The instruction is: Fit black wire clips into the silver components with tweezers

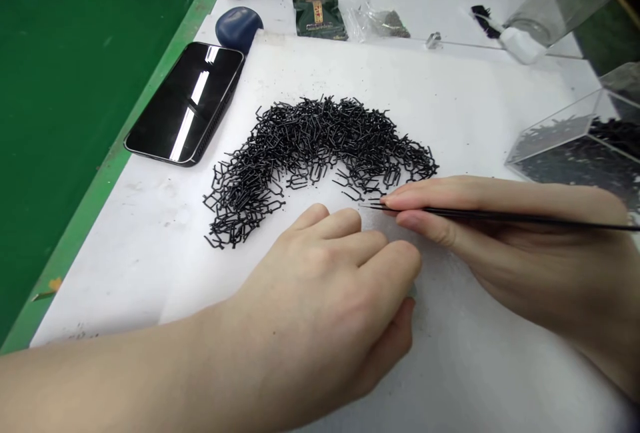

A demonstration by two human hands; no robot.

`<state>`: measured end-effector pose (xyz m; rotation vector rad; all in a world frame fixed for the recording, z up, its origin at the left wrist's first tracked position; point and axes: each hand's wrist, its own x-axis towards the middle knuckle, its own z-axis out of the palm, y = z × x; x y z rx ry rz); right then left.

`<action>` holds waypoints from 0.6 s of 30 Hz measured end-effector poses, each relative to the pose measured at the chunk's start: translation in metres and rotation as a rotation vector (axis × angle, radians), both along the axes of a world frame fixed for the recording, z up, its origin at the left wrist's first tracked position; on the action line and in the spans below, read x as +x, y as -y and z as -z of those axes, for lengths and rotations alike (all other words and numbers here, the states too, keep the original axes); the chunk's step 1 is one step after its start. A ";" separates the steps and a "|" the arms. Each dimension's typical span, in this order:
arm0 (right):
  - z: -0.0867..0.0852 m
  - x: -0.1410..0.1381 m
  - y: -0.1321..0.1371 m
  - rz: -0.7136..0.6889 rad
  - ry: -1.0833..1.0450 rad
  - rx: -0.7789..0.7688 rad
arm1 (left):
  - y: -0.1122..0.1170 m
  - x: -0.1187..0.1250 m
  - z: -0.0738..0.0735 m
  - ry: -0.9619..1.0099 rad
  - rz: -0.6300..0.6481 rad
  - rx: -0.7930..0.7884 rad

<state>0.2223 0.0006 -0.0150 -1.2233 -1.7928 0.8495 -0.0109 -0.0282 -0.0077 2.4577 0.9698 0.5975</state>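
Note:
A curved heap of small black wire clips (310, 153) lies on a white sheet (450, 106). My right hand (510, 253) pinches thin black tweezers (500, 216), whose tips point left at the loose clips on the heap's inner edge. My left hand (335, 286) rests on the sheet just below the heap, fingers curled loosely downward and close together; whether anything is under them is hidden. The two hands nearly touch near the tweezers' tips.
A black phone (187, 103) lies at the sheet's left edge with a dark blue oval object (239, 25) behind it. Clear plastic boxes of black parts (580, 150) stand at right. A green packet (319, 14), bags and a white bottle (520, 43) sit at the back. Green floor lies left.

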 end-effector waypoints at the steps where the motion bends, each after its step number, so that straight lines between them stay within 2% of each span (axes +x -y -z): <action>1: 0.000 0.000 0.000 0.001 -0.002 0.001 | 0.000 0.000 0.000 0.000 0.000 -0.001; 7: 0.002 -0.002 -0.001 0.016 -0.034 -0.011 | -0.001 0.001 0.001 0.010 -0.009 0.006; 12: -0.010 0.005 0.000 0.103 0.021 0.004 | -0.001 -0.004 0.001 0.050 -0.023 -0.007; 15: -0.019 0.018 0.004 0.026 0.038 0.065 | 0.000 -0.006 -0.001 0.065 -0.080 0.021; 18: -0.021 0.030 0.005 -0.113 -0.015 0.005 | 0.000 -0.006 -0.003 0.044 -0.103 0.044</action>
